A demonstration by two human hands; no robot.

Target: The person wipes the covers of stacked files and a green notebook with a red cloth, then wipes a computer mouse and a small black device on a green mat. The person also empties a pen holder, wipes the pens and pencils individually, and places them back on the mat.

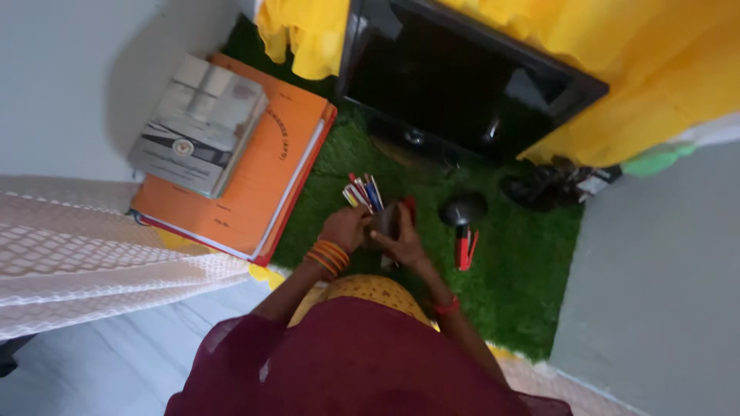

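Observation:
My left hand (347,228) and my right hand (402,243) are close together over a green turf mat (524,270). Between them they grip a dark cup-like pen holder (388,219) with a bunch of coloured pens (362,191) sticking out toward the upper left. Orange bangles ring my left wrist, and a red bangle is on my right wrist. My dark red garment fills the bottom of the view.
A dark round object (462,208) and red-and-black pens (465,248) lie on the turf to the right. A black monitor (462,81) stands behind, under yellow cloth (663,62). Orange folders (247,177) with a grey book (199,123) lie left.

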